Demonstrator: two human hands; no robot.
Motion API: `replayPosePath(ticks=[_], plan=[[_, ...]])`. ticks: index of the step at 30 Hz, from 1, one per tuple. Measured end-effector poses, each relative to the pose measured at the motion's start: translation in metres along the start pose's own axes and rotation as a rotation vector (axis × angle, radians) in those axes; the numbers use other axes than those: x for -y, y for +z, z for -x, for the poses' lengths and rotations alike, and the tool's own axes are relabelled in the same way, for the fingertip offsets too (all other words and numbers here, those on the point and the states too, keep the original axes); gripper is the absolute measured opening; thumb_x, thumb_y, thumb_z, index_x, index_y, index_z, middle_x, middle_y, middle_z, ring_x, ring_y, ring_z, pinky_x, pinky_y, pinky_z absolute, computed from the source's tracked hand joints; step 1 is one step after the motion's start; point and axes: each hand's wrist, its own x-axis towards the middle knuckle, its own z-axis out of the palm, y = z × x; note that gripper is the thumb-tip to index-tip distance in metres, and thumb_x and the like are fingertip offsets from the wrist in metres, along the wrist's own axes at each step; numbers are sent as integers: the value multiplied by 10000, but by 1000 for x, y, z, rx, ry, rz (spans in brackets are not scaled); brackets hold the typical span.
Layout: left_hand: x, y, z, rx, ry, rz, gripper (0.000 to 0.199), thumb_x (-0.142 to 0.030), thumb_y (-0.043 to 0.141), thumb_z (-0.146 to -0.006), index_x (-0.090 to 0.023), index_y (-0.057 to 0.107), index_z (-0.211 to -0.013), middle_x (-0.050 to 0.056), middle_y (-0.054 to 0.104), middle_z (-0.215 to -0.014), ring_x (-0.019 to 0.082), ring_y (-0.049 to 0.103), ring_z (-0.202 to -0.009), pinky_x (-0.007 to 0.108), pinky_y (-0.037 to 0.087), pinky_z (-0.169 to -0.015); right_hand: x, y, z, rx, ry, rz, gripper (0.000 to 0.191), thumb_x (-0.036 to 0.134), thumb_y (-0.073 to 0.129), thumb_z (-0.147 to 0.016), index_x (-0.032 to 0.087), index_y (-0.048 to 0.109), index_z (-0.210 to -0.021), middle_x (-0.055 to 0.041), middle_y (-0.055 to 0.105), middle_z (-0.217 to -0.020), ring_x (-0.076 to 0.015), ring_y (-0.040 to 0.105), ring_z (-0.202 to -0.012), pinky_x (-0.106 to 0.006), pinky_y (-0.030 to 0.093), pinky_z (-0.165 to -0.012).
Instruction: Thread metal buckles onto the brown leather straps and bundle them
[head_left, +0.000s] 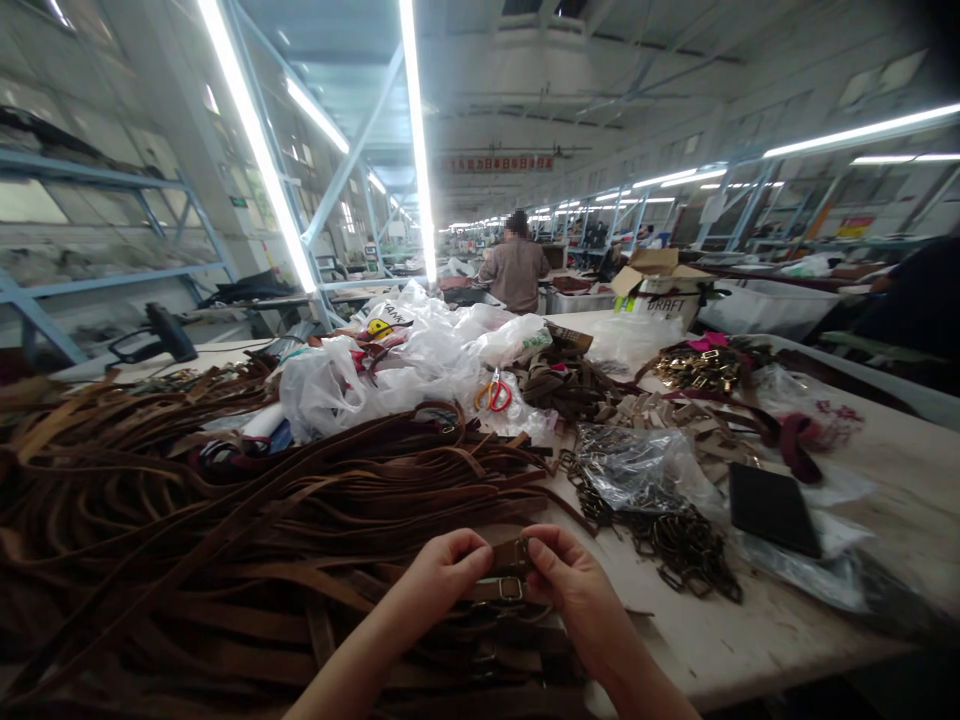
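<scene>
Between my two hands is a short stretch of brown leather strap (pixel 508 553). My left hand (pixel 450 565) pinches its left end between thumb and fingers. At the other end my right hand (pixel 561 565) is closed around the strap, where a small bit of metal shows at the fingertips. Just below lies another strap with a rectangular metal buckle (pixel 510 590). A large heap of long brown leather straps (pixel 300 500) spreads to the left and under my forearms.
Dark metal buckles (pixel 694 555) spill from a clear plastic bag (pixel 637 465) at the right. A black flat box (pixel 772 508) lies beyond them. Scissors with red and yellow handles (pixel 493 394) rest on white plastic bags (pixel 427 350). A person (pixel 516 265) stands farther back.
</scene>
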Motion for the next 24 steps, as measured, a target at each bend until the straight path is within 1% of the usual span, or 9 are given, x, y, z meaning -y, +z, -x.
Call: replayPosePath(ticks=[6, 9, 12, 15, 17, 19, 20, 22, 24], plan=[[-2, -6, 9, 179, -57, 102, 331, -473, 489, -743, -147, 491, -689, -81, 347, -537, 57, 276, -477, 180, 216, -434, -3, 4, -2, 111, 145, -172, 251, 295, 755, -586, 172, 599, -739, 58, 537, -590, -17, 445, -448, -128, 372, -428], [-3, -9, 10, 203, -46, 110, 347, -493, 495, -744, -148, 492, -707, -82, 344, -539, 57, 276, -479, 178, 214, -432, -8, 7, -4, 138, 215, -234, 259, 271, 759, -583, 173, 590, -754, 56, 547, -590, -18, 454, -450, -127, 378, -438], [-2, -5, 11, 159, 7, 114, 345, -497, 463, -776, -154, 477, -739, -77, 359, -568, 61, 301, -500, 176, 247, -453, -15, 11, -5, 149, 208, -195, 256, 273, 749, -592, 169, 575, -750, 53, 553, -606, -21, 453, -459, -133, 371, -443], [2, 3, 13, 69, 59, 105, 320, -467, 377, -836, -162, 475, -831, -66, 407, -598, 74, 365, -528, 185, 306, -497, -22, 17, -5, 132, 155, -47, 263, 283, 745, -576, 162, 552, -708, 56, 540, -569, -32, 427, -440, -152, 344, -424], [4, 6, 13, 6, 114, 31, 255, -393, 415, -838, -179, 492, -954, -55, 476, -634, 90, 428, -570, 200, 349, -556, -25, 21, -6, 104, 115, 50, 275, 290, 741, -568, 165, 547, -718, 56, 541, -551, -45, 428, -442, -166, 341, -430], [5, 6, 13, -47, 221, -91, 231, -290, 484, -808, -220, 526, -1024, -32, 557, -733, 115, 492, -683, 224, 379, -667, -24, 23, -9, 99, 105, 97, 298, 304, 740, -561, 167, 551, -745, 51, 548, -558, -59, 447, -466, -178, 353, -452], [5, 5, 13, -70, 276, -153, 219, -253, 503, -793, -237, 559, -1005, -19, 578, -783, 129, 506, -746, 236, 379, -720, -23, 23, -11, 108, 123, 99, 306, 320, 739, -562, 166, 552, -749, 49, 547, -568, -63, 454, -480, -184, 363, -466], [4, 2, 11, -120, 367, -223, 143, -233, 511, -785, -231, 622, -876, 6, 576, -840, 149, 505, -825, 252, 374, -775, -20, 23, -15, 142, 172, 82, 310, 355, 735, -569, 160, 546, -720, 48, 529, -583, -64, 458, -505, -193, 386, -493], [2, -1, 9, -167, 422, -178, 122, -253, 515, -783, -196, 620, -765, 26, 542, -852, 153, 501, -832, 252, 386, -766, -18, 22, -19, 168, 197, 81, 311, 376, 726, -584, 156, 531, -686, 52, 507, -591, -60, 457, -520, -195, 401, -509]])
